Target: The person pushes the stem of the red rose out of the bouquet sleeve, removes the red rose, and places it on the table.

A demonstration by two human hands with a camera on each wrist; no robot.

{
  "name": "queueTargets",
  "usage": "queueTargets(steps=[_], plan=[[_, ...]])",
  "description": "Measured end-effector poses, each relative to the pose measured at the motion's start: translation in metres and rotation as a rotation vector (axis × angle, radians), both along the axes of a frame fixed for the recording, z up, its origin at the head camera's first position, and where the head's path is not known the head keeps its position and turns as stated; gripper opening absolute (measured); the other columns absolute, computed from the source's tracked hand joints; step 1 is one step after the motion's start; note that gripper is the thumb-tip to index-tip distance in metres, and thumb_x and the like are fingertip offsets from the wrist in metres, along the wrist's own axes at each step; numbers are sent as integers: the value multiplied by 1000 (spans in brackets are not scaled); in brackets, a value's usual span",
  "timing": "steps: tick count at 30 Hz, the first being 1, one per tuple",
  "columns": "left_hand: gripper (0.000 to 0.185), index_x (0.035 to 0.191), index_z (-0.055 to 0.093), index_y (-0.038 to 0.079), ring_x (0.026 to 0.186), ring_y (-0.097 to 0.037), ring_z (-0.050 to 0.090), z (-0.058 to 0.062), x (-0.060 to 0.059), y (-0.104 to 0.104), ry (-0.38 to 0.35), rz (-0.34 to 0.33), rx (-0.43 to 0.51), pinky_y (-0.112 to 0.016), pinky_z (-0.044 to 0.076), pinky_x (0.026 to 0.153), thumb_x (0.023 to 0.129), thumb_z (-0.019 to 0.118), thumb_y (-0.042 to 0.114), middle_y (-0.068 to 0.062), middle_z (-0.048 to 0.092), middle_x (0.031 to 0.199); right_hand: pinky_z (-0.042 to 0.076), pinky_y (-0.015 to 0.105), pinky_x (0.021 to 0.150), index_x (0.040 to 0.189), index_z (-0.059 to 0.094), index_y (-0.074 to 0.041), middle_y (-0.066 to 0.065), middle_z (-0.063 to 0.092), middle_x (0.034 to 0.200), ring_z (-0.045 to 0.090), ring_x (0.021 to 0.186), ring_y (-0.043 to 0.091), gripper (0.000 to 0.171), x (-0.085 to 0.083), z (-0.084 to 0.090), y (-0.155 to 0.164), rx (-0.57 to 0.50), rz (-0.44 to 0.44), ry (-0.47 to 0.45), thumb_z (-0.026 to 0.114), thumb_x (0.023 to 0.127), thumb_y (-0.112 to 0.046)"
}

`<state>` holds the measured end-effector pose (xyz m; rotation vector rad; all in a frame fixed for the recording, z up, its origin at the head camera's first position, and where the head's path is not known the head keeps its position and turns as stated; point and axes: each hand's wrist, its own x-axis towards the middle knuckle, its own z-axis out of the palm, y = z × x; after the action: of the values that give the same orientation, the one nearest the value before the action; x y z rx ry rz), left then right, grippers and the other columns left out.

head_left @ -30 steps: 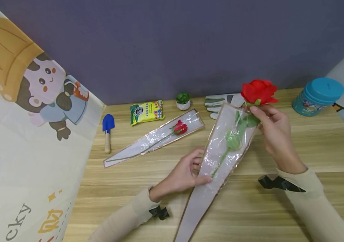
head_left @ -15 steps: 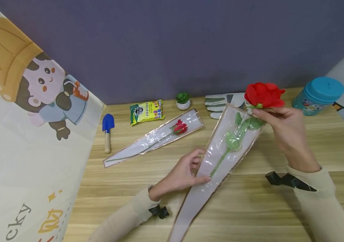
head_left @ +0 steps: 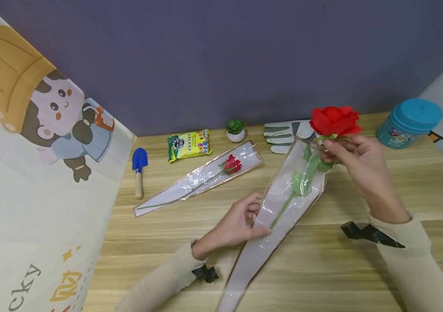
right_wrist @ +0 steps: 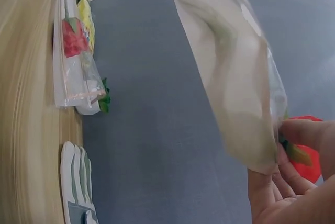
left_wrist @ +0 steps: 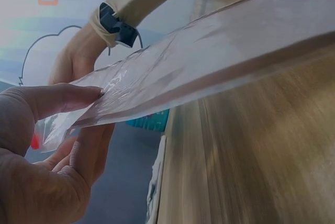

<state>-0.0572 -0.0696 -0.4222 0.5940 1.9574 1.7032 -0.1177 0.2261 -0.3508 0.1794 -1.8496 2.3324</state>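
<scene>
On the wooden worktop (head_left: 322, 268) before a grey-purple wall (head_left: 221, 56), the left hand (head_left: 237, 225) pinches the clear sleeve (head_left: 276, 216) mid-length while the right hand (head_left: 355, 162), fingers clamped, holds the red rose (head_left: 334, 121) at its mouth near the far edge.

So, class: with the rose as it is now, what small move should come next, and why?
Probably slide the rose further down: its bloom is outside the sleeve mouth, the right hand pinches below the bloom, and the left hand steadies the sleeve.
</scene>
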Motion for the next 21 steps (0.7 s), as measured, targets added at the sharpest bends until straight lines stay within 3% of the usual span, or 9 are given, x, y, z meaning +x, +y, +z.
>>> queueTargets(steps=[8,16,21], plan=[[68,139,52,2,89,-3,72,0,1,2,3,-2,8,-28,67,74,78,81,-10,-28,72,123,65,22,64,118,70,-5,1,78,90,73,66,13,26,2,3,-4,7,-16,-47,73,93,3],[68,141,50,1,90,-7,72,-1,2,3,18,-25,-6,-24,65,72,81,81,-8,-30,72,121,65,28,57,113,65,0,6,75,93,75,76,15,28,3,4,-2,-203,-94,50,69,90,14],[66,140,51,1,92,-9,73,-4,4,1,27,-32,-13,-22,64,74,82,81,-6,-29,72,119,64,27,53,114,61,1,8,71,96,72,79,15,28,1,5,3,-229,-121,76,67,91,15]])
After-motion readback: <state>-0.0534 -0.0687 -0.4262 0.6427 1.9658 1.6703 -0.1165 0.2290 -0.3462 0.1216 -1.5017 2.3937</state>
